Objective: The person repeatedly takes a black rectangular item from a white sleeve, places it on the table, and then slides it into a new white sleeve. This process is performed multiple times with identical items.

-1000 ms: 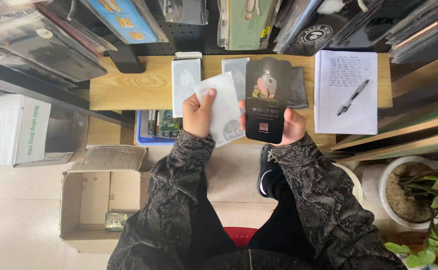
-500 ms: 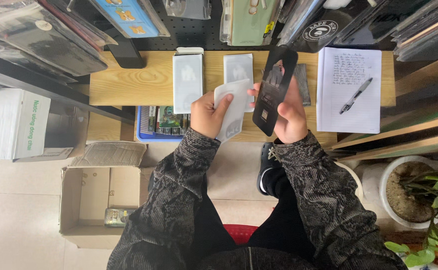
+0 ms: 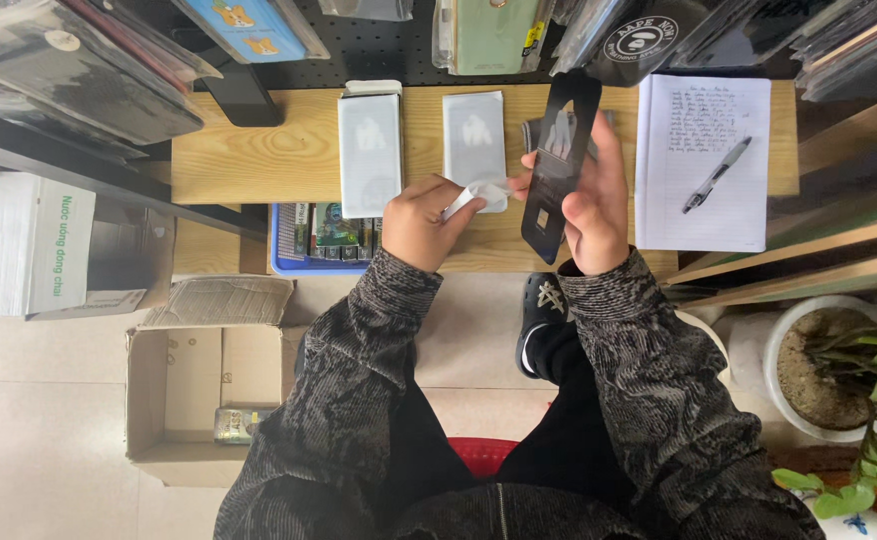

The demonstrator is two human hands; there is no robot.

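Head view | hands (image 3: 504,205) hide white sheet (image 3: 479,195) | black card (image 3: 557,165) clear

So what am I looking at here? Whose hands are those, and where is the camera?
The camera sits on a person's head and looks straight down, so you see their own two arms in dark patterned sleeves. The right hand holds a long black glossy phone-case package, tilted on edge. The left hand pinches a small white crumpled sheet. Below is a light wooden desk with two pale flat packets, and a white lined notebook with a pen on it.
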